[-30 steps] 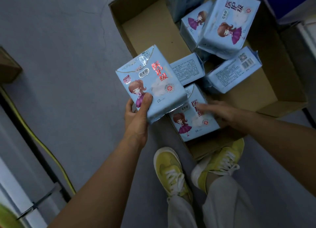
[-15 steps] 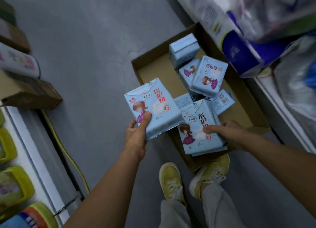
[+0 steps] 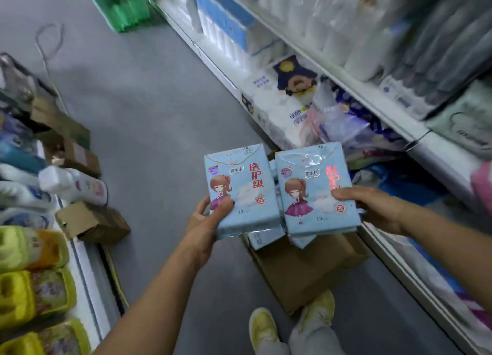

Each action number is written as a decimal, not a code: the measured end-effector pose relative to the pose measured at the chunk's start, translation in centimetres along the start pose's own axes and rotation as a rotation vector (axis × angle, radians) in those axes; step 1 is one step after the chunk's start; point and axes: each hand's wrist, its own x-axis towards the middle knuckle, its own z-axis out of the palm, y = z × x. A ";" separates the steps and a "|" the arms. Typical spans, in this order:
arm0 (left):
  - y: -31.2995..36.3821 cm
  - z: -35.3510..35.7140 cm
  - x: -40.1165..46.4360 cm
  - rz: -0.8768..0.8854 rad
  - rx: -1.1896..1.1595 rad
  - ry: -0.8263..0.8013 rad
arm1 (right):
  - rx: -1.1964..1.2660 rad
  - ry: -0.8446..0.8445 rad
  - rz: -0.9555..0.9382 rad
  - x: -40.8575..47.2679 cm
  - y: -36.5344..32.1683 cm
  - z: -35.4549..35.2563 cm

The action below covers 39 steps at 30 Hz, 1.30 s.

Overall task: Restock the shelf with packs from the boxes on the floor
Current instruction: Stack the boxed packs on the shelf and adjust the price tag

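Above grey floor (image 3: pixel 149 120), two blue packs (image 3: pixel 241 192), two hands (image 3: pixel 205 221)

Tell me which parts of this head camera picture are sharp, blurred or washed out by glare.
Head view: the two light-blue packs, left pack and right pack, are sharp; glare whitens the right pack's red lettering and its foil top. The shelf goods at upper right are smeared by motion blur. The wide lens bends the shelf edge.

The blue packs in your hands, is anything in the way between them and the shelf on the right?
Nothing visible blocks the air between them. The left hand grips one blue pack, the right hand another. But the nearest shelf level already looks crowded with bagged goods, so free room there is hard to tell.
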 end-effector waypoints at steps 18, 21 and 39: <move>20.7 10.5 -15.1 0.235 0.041 -0.289 | 0.038 -0.020 -0.389 -23.0 -16.2 -3.4; 22.3 11.3 -16.9 0.243 0.053 -0.341 | 0.037 0.009 -0.426 -26.3 -16.6 -3.8; 29.8 27.7 -28.5 0.377 0.078 -0.706 | 0.124 0.402 -0.744 -46.4 -17.9 -12.0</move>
